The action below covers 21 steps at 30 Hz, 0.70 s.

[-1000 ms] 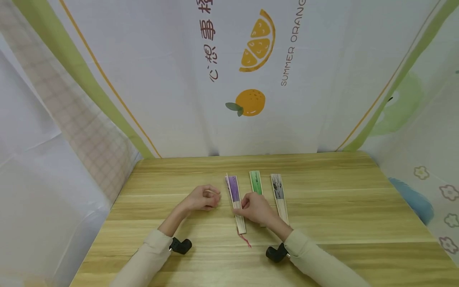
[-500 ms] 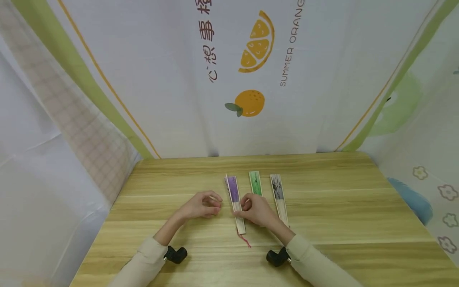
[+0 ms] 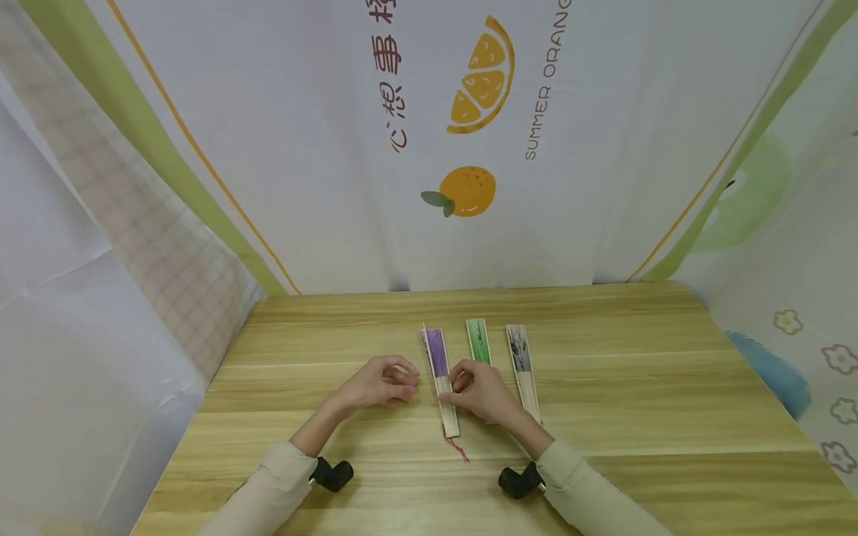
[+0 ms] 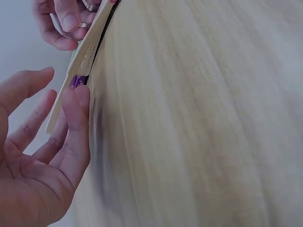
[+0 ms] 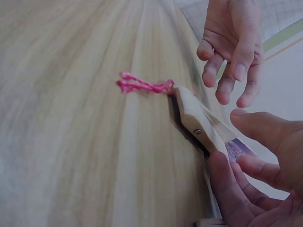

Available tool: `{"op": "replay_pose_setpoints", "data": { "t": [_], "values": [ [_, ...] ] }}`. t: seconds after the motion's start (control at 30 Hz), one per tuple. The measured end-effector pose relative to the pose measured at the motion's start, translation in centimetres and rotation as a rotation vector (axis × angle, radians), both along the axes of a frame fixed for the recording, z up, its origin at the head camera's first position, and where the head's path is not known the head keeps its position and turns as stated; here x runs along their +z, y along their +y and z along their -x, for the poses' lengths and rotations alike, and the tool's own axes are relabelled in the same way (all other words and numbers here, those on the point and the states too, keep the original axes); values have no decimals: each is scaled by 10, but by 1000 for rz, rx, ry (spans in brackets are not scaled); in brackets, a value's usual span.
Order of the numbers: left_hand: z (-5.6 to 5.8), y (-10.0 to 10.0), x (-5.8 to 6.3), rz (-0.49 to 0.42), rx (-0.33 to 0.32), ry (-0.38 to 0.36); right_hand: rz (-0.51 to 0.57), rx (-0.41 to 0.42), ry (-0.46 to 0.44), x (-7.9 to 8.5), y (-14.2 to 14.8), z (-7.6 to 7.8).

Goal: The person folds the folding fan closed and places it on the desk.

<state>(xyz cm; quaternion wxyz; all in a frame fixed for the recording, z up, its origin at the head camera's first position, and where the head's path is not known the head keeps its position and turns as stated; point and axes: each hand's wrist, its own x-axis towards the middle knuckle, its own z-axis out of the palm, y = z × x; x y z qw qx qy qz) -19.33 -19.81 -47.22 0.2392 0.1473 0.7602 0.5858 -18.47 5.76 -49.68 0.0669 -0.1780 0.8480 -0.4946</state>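
A folding fan with purple cloth (image 3: pixel 438 353) and pale wooden ribs lies nearly folded on the table, one outer rib slightly raised. Its pink tassel (image 5: pixel 147 86) trails toward the near side. My right hand (image 3: pixel 484 391) is at the fan's right edge. In the right wrist view its lower fingers (image 5: pixel 225 182) touch or nearly touch the ribs, while the thumb stands apart above them. To the fan's left, my left hand (image 3: pixel 380 383) hovers with loosely bent fingers, a small gap short of it in the head view, holding nothing.
A green folding fan (image 3: pixel 478 341) lies partly hidden behind my right hand. Farther right is a grey-and-black folding fan (image 3: pixel 520 353). The wooden table (image 3: pixel 637 387) meets a hanging white cloth with orange prints (image 3: pixel 302 186) at its back edge.
The left hand has shifted slightly nearer to me and to the right, closer to the purple fan. My right hand and the fans stay practically in place.
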Motion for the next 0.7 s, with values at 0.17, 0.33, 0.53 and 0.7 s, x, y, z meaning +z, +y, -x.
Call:
{"op": "replay_pose_setpoints", "data": {
  "t": [0.17,0.33,0.53,0.7],
  "values": [
    [5,7,0,-13,25,-15,15,5,5,0,1,0],
    [6,8,0,0,32,-21,41,4,9,-2,-3,2],
    [4,4,0,5,39,-11,70,-6,64,-4,-12,7],
    [1,1,3,10,41,-10,102,-35,60,-7,-20,12]
  ]
}}
